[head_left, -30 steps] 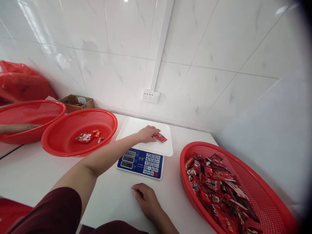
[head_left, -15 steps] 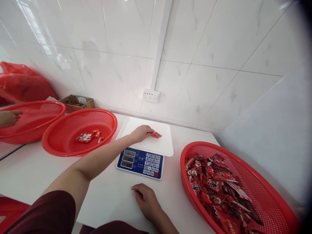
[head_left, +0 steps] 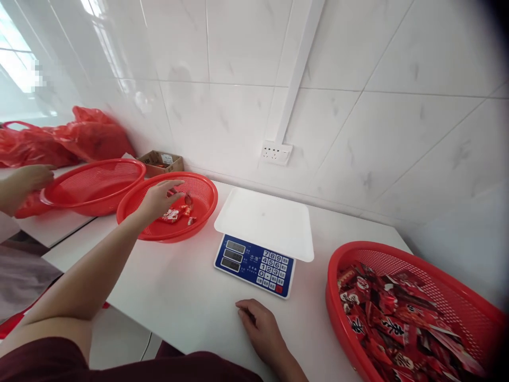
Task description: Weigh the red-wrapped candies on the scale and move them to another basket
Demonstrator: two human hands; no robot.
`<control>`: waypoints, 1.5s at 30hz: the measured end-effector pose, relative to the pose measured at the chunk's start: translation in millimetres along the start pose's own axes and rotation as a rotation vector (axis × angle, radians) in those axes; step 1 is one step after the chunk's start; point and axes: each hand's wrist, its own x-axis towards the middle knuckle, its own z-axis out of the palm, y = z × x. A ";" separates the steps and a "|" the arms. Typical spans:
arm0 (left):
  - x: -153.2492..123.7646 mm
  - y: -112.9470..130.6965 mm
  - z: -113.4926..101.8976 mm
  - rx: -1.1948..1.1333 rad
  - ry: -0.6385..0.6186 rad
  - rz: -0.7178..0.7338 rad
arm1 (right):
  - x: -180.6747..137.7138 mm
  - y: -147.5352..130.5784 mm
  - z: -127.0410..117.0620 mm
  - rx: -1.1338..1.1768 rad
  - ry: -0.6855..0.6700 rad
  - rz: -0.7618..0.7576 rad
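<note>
1. Basket (head_left: 207,197): sat left of the scale (head_left: 254,260).
2. Left hand (head_left: 161,199): over basket, fingers parted, nothing gripped; looked like drop-off, next move likely needed a clear withdrawal.
3. Right hand (head_left: 260,326): half-curled on table (grip hidden, couldn't tell).
4. Packets (head_left: 170,215): inside basket.

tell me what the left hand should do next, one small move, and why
Probably lift the left hand up and away from the red basket beneath it: several red packets lie in that basket below it, and its parted fingers seem to hold none.
</note>
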 end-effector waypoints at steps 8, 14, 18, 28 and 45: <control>-23.9 -6.1 -3.8 0.111 -0.137 -0.084 | 0.1 5.3 6.2 -0.071 0.048 -0.058; -49.7 48.1 30.5 -0.041 -0.119 0.161 | -8.3 -7.3 -0.1 -0.090 0.136 -0.179; -78.3 94.2 65.5 -0.337 -0.155 0.378 | -38.5 -47.0 -54.7 -0.167 0.270 -0.295; -175.0 153.5 146.4 -0.751 -0.912 0.642 | -105.6 -34.4 -212.8 -0.617 0.356 0.456; -176.5 152.1 160.7 -0.874 -1.152 0.346 | -79.6 1.5 -232.6 -0.795 0.169 0.676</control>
